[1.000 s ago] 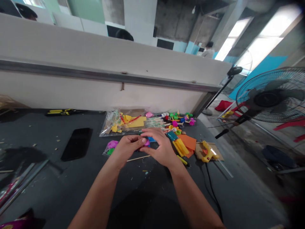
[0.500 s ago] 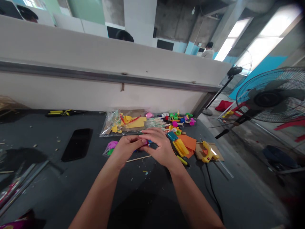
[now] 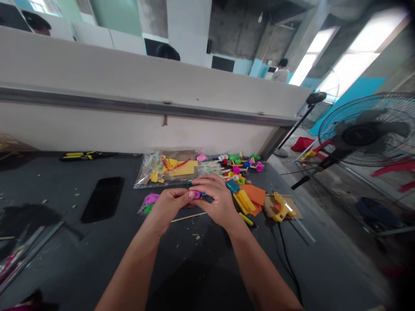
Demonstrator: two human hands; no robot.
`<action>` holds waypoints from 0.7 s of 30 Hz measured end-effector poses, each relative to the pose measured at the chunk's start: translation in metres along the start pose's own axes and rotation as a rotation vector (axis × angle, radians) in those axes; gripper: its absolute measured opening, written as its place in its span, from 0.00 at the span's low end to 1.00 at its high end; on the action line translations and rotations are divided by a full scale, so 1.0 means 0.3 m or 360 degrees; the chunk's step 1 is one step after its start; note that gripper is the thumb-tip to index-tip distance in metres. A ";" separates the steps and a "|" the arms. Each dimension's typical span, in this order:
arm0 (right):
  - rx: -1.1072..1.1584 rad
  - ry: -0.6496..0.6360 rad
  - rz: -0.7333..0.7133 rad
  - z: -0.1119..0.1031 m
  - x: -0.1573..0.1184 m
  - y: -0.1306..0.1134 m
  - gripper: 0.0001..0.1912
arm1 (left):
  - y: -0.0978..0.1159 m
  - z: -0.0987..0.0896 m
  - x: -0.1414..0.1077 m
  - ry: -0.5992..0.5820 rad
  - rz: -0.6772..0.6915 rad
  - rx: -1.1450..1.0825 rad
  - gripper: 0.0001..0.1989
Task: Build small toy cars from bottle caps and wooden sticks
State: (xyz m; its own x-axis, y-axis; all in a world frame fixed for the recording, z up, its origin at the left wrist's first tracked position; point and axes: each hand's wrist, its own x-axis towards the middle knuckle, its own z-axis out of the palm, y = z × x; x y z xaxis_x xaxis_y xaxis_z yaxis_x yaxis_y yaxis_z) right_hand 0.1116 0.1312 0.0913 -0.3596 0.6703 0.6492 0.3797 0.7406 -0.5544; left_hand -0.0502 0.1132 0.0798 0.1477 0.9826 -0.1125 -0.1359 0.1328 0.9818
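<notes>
Both hands meet over the dark table, in front of a clear plastic bag of yellow pieces (image 3: pixel 181 167). My left hand (image 3: pixel 171 205) pinches a small purple piece (image 3: pixel 196 195) between thumb and finger. Curled around the other side of that piece, my right hand (image 3: pixel 215 199) holds a dark, blue-tinged object (image 3: pixel 207 198), mostly hidden by its fingers. A bit of dark green shows by the fingertips. A thin wooden stick (image 3: pixel 188 217) lies just below the hands. Purple clay in a small bag (image 3: pixel 151 199) sits left of my left hand.
A black phone (image 3: pixel 103 199) and yellow-black pliers (image 3: pixel 81 156) lie left. To the right are orange sheets (image 3: pixel 254 193), a yellow glue gun (image 3: pixel 281 208) with its cord, and a yellow-black cutter (image 3: pixel 246 219). Colourful small pieces (image 3: pixel 238 166) lie behind. A fan (image 3: pixel 361 134) stands beyond the table.
The purple piece shows more clearly between the fingers, and the right fingers have shifted slightly. The whole view has moved a little; the table items lie as before.
</notes>
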 end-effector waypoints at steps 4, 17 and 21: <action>0.0064 0.0059 0.0012 0.003 -0.003 0.003 0.10 | -0.007 0.017 -0.028 0.0025 -0.0083 -0.0218 0.15; 0.0102 -0.0192 -0.0017 0.004 -0.003 -0.007 0.12 | -0.024 0.002 -0.053 0.0070 -0.0096 -0.0129 0.11; 0.0123 -0.0142 0.0026 0.010 -0.002 -0.021 0.10 | -0.021 0.007 -0.053 0.0075 -0.0049 -0.0161 0.10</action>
State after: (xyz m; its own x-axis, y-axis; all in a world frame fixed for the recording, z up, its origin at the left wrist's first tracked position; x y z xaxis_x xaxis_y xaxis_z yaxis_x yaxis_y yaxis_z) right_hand 0.1069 0.1263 0.0929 -0.4298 0.6812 0.5927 0.3204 0.7288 -0.6052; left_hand -0.0496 0.0966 0.0756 0.1072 0.9826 -0.1519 -0.2303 0.1731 0.9576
